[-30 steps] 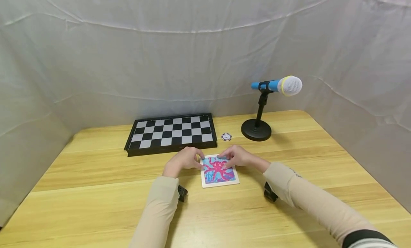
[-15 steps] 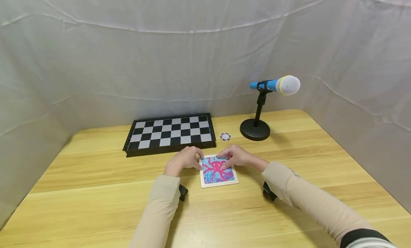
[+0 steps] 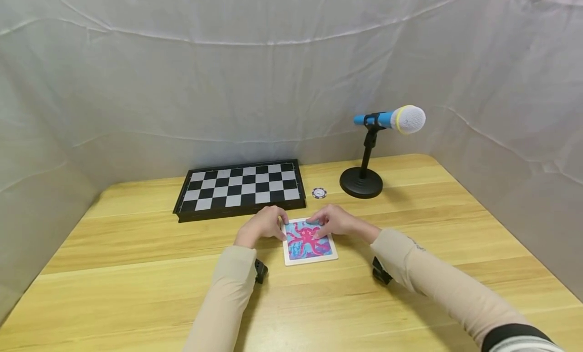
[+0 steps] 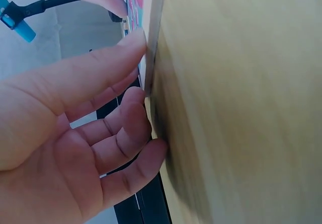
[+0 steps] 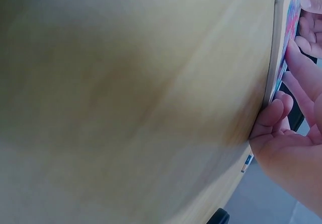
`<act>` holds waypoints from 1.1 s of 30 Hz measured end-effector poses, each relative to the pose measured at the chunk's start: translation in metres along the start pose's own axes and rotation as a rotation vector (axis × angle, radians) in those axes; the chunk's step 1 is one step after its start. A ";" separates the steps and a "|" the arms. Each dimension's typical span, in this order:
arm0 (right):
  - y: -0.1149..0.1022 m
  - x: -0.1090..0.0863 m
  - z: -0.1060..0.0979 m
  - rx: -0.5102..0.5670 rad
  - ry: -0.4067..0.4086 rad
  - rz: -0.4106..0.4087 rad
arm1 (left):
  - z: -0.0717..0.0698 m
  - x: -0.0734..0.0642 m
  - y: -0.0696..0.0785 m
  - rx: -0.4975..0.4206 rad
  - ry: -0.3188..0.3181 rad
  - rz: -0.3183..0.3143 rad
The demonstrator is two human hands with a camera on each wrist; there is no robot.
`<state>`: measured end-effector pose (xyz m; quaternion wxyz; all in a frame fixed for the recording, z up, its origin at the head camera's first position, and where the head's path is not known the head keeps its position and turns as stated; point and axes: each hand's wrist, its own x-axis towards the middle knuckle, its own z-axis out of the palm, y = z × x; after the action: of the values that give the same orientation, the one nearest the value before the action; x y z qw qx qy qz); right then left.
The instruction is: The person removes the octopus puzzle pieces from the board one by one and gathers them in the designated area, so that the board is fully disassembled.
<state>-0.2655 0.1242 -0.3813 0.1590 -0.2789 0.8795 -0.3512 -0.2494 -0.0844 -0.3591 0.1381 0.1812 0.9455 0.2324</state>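
- Around the middle of the worktop (image 3: 136, 301), a square octopus picture (image 3: 308, 248) with a pale border lies flat, painted side up, with a hand at each far corner.
- Left hand (image 3: 263, 224): fingers bent, thumb against the picture's left edge and index finger at the far left corner, gripping it there; the other fingers curl loosely beside it, near the worktop.
- Right hand (image 3: 337, 222): partly closed, thumb on the painted face toward the right and index finger at the far edge, holding the far right corner.
- Far left of the picture, and apart from it, a black-and-white checkered board (image 3: 241, 189) lies flat.
- Right of the board, just beside it, rests a round chip (image 3: 319, 193).
- Farther right, a blue microphone (image 3: 387, 120) with a white head sits on a black stand (image 3: 361, 183), head pointing right.
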 end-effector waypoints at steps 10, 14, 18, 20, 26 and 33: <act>-0.004 0.002 0.000 -0.007 -0.015 0.026 | 0.000 0.000 0.000 0.034 0.002 0.002; -0.004 0.002 0.000 -0.005 -0.012 0.033 | 0.000 0.001 -0.001 0.029 0.014 0.006; -0.004 0.002 0.000 -0.011 -0.010 0.033 | 0.000 0.000 -0.001 0.025 0.022 0.011; -0.003 0.002 0.001 -0.015 -0.009 0.030 | 0.001 0.000 0.000 0.023 0.025 0.014; -0.002 0.001 0.001 -0.018 -0.004 0.035 | 0.001 -0.001 0.001 0.029 0.040 0.038; -0.002 0.001 0.001 -0.018 -0.003 0.034 | 0.001 -0.002 0.002 0.046 0.065 0.059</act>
<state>-0.2651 0.1223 -0.3806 0.1639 -0.2658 0.8871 -0.3398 -0.2468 -0.0831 -0.3591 0.0962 0.2043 0.9489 0.2205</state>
